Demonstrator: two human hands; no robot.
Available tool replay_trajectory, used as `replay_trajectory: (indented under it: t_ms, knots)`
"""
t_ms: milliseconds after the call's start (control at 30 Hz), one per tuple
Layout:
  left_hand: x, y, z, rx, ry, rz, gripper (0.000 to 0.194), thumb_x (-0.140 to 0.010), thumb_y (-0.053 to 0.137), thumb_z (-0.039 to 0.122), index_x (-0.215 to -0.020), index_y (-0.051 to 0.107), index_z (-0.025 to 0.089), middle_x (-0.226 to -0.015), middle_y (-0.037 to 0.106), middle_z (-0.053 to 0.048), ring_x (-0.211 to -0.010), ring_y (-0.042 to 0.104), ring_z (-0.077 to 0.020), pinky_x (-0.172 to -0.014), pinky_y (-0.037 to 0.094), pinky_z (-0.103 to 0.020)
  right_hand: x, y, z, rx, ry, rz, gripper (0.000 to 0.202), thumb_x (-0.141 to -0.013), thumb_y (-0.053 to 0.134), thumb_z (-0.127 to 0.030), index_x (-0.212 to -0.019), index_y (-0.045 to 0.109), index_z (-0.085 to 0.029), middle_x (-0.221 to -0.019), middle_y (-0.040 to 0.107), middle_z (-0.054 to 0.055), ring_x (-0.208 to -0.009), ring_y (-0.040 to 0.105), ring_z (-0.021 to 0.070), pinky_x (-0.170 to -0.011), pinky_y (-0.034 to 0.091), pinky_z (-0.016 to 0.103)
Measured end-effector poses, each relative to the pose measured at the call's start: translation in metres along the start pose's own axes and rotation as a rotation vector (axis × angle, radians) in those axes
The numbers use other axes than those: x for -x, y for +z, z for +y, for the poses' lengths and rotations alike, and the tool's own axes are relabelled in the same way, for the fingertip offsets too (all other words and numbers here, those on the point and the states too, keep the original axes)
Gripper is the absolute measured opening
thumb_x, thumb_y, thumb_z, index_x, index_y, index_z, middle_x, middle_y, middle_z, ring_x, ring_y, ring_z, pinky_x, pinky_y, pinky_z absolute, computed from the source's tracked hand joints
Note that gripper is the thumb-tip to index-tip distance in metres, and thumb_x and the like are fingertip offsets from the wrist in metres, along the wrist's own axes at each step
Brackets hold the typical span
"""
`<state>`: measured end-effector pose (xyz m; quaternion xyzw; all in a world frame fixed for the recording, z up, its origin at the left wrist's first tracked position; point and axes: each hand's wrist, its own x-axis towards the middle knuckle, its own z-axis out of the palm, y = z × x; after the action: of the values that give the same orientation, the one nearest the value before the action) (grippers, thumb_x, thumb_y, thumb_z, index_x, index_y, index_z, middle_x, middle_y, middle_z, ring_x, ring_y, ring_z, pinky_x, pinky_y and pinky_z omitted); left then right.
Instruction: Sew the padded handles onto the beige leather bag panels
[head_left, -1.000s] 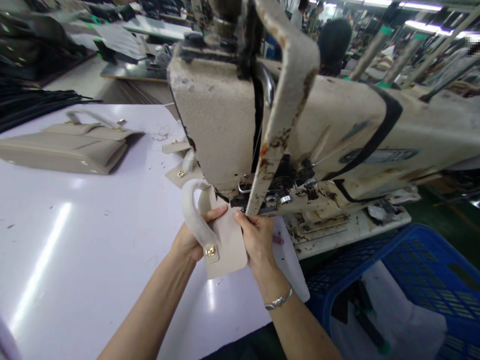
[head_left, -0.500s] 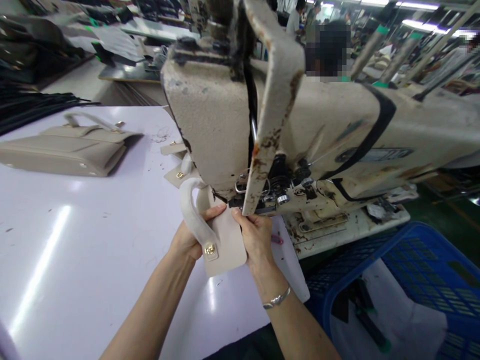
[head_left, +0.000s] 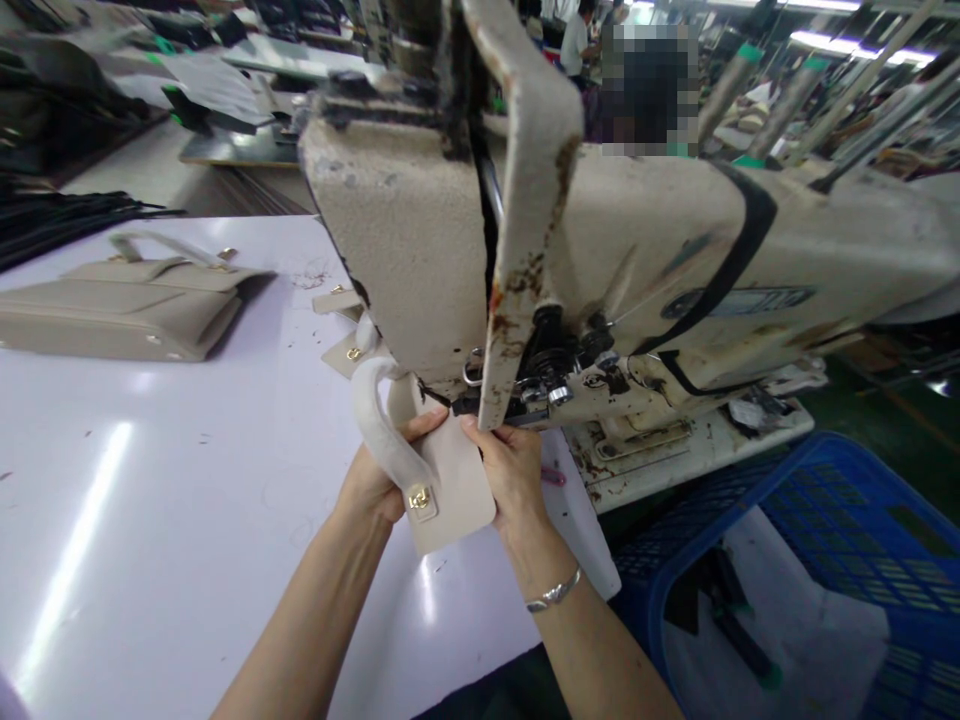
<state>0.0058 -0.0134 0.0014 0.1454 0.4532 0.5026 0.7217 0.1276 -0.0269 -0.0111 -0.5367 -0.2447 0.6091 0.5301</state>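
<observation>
A beige bag flap with a wrapped, curved handle and a gold fitting lies under the head of a sewing machine. On its left side my left hand grips the flap, partly behind the handle, fingertips near the presser foot. My right hand pinches the right edge, thumb on top close to the foot. The needle and the flap's far edge are hidden by the machine head and its guard bar.
A finished-looking beige handbag lies on the white table at left. More beige pieces with gold fittings lie behind the machine head. A blue plastic basket stands at right. A pink tool rests by my right hand. People are in the background.
The view has shifted slightly, so the machine and handbag appear a little further left. Both hands keep the same hold on the flap, which has barely moved.
</observation>
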Motion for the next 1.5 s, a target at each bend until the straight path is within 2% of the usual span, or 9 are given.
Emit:
replay_trajectory:
  t_ms: [233, 633, 767, 900, 1033, 1200, 1300, 1400, 1500]
  knots:
    - [-0.001, 0.005, -0.001, 0.003, 0.062, 0.016, 0.028, -0.068, 0.078, 0.01, -0.095, 0.071, 0.011, -0.08, 0.077, -0.009, -0.066, 0.074, -0.0269, -0.064, 0.066, -0.037, 0.006, 0.002, -0.011, -0.048, 0.057, 0.008, 0.033, -0.059, 0.081, -0.043, -0.059, 0.071, -0.012, -0.059, 0.064, 0.004, -0.056, 0.054, 0.0145, -0.053, 0.042, 0.026]
    - [0.002, 0.007, -0.002, 0.01, 0.016, 0.037, 0.031, -0.073, 0.075, 0.011, -0.103, 0.07, 0.009, -0.091, 0.078, -0.014, -0.072, 0.075, -0.0297, -0.069, 0.067, -0.039, 0.008, -0.004, -0.017, -0.058, 0.108, -0.066, 0.024, -0.061, 0.078, -0.036, -0.066, 0.073, -0.013, -0.063, 0.068, 0.003, -0.057, 0.057, 0.0153, -0.058, 0.044, 0.027]
    - [0.003, 0.004, -0.006, -0.025, 0.032, 0.004, 0.029, -0.074, 0.076, 0.016, -0.102, 0.071, 0.01, -0.091, 0.078, -0.014, -0.069, 0.074, -0.028, -0.063, 0.066, -0.035, 0.016, -0.017, -0.019, 0.235, -0.041, -0.188, 0.023, -0.074, 0.073, -0.038, -0.072, 0.075, -0.015, -0.066, 0.067, 0.001, -0.057, 0.054, 0.0139, -0.054, 0.04, 0.024]
    - [-0.001, -0.007, -0.004, -0.08, 0.008, -0.019, 0.032, -0.074, 0.078, 0.016, -0.105, 0.071, 0.01, -0.09, 0.078, -0.014, -0.061, 0.073, -0.0243, -0.059, 0.064, -0.031, 0.024, -0.026, -0.017, 0.465, -0.254, -0.162, 0.025, -0.083, 0.066, -0.038, -0.088, 0.078, -0.017, -0.066, 0.065, 0.0, -0.058, 0.051, 0.0129, -0.054, 0.037, 0.023]
    - [-0.01, -0.017, 0.004, -0.087, -0.074, -0.066, 0.038, -0.073, 0.078, 0.014, -0.11, 0.071, 0.011, -0.096, 0.078, -0.015, -0.079, 0.075, -0.0309, -0.074, 0.065, -0.04, 0.027, -0.026, -0.014, 0.442, -0.272, -0.14, 0.028, -0.085, 0.066, -0.039, -0.096, 0.078, -0.017, -0.066, 0.062, 0.0, -0.056, 0.047, 0.0117, -0.053, 0.036, 0.023]
    - [-0.016, -0.018, 0.004, -0.05, -0.1, -0.099, 0.019, -0.072, 0.078, 0.012, -0.091, 0.074, 0.012, -0.088, 0.078, -0.012, -0.072, 0.075, -0.027, -0.066, 0.065, -0.031, 0.03, -0.025, -0.016, 0.467, -0.293, -0.098, 0.031, -0.085, 0.066, -0.041, -0.099, 0.079, -0.016, -0.058, 0.052, -0.002, -0.053, 0.038, 0.01, -0.051, 0.031, 0.023]
    - [-0.013, -0.012, 0.001, -0.025, -0.078, -0.077, 0.02, -0.072, 0.076, 0.01, -0.092, 0.073, 0.011, -0.083, 0.078, -0.011, -0.065, 0.074, -0.0249, -0.062, 0.065, -0.03, 0.032, -0.026, -0.019, 0.48, -0.316, -0.087, 0.031, -0.086, 0.065, -0.037, -0.104, 0.079, -0.016, -0.055, 0.049, -0.003, -0.053, 0.035, 0.0096, -0.051, 0.03, 0.023]
    - [-0.008, -0.005, -0.001, -0.036, -0.034, -0.024, 0.027, -0.072, 0.074, 0.01, -0.098, 0.072, 0.011, -0.078, 0.077, -0.01, -0.06, 0.073, -0.026, -0.057, 0.065, -0.034, 0.031, -0.028, -0.021, 0.476, -0.326, -0.106, 0.029, -0.087, 0.065, -0.036, -0.102, 0.079, -0.017, -0.055, 0.052, -0.002, -0.053, 0.036, 0.0102, -0.051, 0.031, 0.023]
    - [-0.003, 0.0, -0.003, -0.033, 0.0, 0.017, 0.018, -0.072, 0.074, 0.011, -0.09, 0.072, 0.01, -0.071, 0.075, -0.009, -0.056, 0.071, -0.024, -0.052, 0.063, -0.031, 0.026, -0.034, -0.024, 0.497, -0.324, -0.176, 0.029, -0.087, 0.063, -0.036, -0.103, 0.079, -0.017, -0.057, 0.057, -0.002, -0.053, 0.038, 0.0103, -0.051, 0.03, 0.023]
